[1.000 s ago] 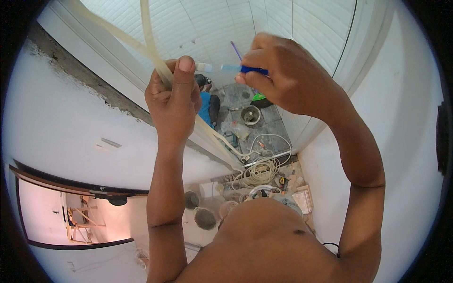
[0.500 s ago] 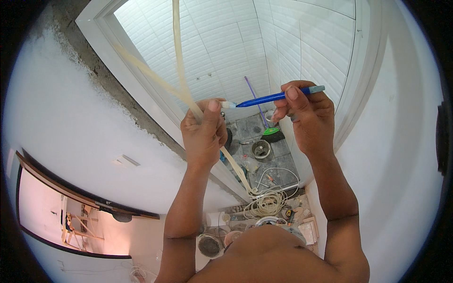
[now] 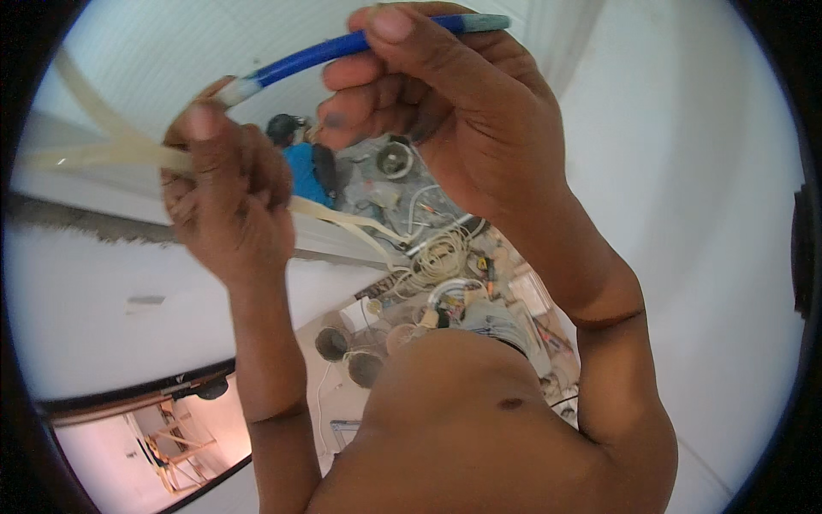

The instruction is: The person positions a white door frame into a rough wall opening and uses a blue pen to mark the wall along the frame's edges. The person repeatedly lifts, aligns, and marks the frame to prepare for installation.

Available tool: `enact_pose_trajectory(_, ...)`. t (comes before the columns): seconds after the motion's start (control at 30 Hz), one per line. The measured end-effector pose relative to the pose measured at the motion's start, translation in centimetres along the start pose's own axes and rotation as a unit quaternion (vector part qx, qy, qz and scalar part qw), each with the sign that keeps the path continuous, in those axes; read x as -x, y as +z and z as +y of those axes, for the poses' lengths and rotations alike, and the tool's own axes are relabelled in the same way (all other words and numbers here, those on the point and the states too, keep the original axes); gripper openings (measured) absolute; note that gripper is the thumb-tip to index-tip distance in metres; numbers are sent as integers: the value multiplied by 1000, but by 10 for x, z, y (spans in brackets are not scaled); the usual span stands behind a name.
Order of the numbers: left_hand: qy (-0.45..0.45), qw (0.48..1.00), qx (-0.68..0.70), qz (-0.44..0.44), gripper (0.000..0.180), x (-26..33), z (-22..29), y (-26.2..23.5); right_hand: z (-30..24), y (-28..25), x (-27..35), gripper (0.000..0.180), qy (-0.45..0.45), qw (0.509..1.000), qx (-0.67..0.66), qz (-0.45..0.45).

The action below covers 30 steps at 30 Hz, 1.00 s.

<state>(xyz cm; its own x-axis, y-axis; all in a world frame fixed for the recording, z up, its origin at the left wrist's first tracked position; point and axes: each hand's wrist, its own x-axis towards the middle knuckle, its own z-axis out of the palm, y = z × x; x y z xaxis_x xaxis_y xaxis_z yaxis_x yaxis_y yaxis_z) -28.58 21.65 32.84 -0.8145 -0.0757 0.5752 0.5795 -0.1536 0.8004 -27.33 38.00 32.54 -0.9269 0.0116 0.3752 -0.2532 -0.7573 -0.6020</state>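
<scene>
A slim blue pen (image 3: 317,56) with a grey-green end is stretched between my two raised hands. My right hand (image 3: 488,111) pinches its body between thumb and fingers, near the grey-green end. At the other end, the thumb and fingers of my left hand (image 3: 227,193) close on its pale tip. A cream, see-through hose (image 3: 120,154) also passes through my left hand, forking into two strands beyond it. Below that hand it runs down to a loose coil (image 3: 441,261) on the floor.
Past the doorway, a person in blue (image 3: 304,171) crouches near a bucket of grey material (image 3: 395,160). More buckets (image 3: 331,343) and scattered tools lie below me. White walls (image 3: 685,214) stand at both sides. A wooden frame (image 3: 175,445) shows through an opening, lower left.
Both hands have moved up and left in view, with the pen and hose still held. My view has turned, and the crouching person now shows more.
</scene>
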Motion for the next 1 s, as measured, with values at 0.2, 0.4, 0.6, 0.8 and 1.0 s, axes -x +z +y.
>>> enact_pose_trajectory(0.2,-33,993,-15,-111,52,0,-14,-3,-50,-109,41,25,30,958,274,78)
enact_pose_trajectory(0.4,-28,974,81,-210,33,-22,-2,-33,-56,-261,180,34,390,554,731,79)
enact_pose_trajectory(0.6,-8,989,69,-127,32,-34,9,-36,25,-383,404,96,572,521,630,60)
enact_pose_trajectory(0.8,4,998,4,-61,24,-37,24,-18,188,-404,456,70,729,586,301,188)
enact_pose_trajectory(1.0,-3,996,-26,-79,31,-58,38,-3,121,-273,197,40,436,595,645,-199)
